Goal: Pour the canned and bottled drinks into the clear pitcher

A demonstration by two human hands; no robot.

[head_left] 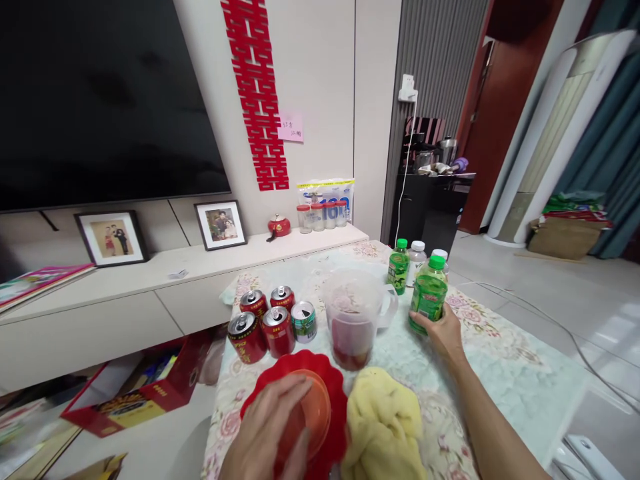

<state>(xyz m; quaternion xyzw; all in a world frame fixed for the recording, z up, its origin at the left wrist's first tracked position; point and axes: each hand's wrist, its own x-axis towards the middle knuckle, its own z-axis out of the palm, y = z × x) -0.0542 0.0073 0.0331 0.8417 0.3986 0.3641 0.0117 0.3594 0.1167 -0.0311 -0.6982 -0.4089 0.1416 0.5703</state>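
Note:
My right hand (446, 335) is wrapped around the lower part of a green drink bottle (430, 293) with a green cap, upright at the right of the table. Over a red scalloped dish (334, 383), my left hand (270, 427) has its fingers stretched out. An orange bowl (319, 417) sits in that dish, partly hidden by the fingers; whether they touch it I cannot tell. Between the hands lies a crumpled yellow cloth (385, 413). Behind it stands a clear plastic pitcher (353, 313) with reddish-brown liquid in the bottom.
Several opened drink cans (278, 331) are grouped at the left. Another green bottle (399, 268) and white-capped bottles (416, 260) stand behind the held one. A flowered tablecloth (505, 353) covers the table. Red-lidded jars (319, 217) and picture frames (221, 225) line the cabinet.

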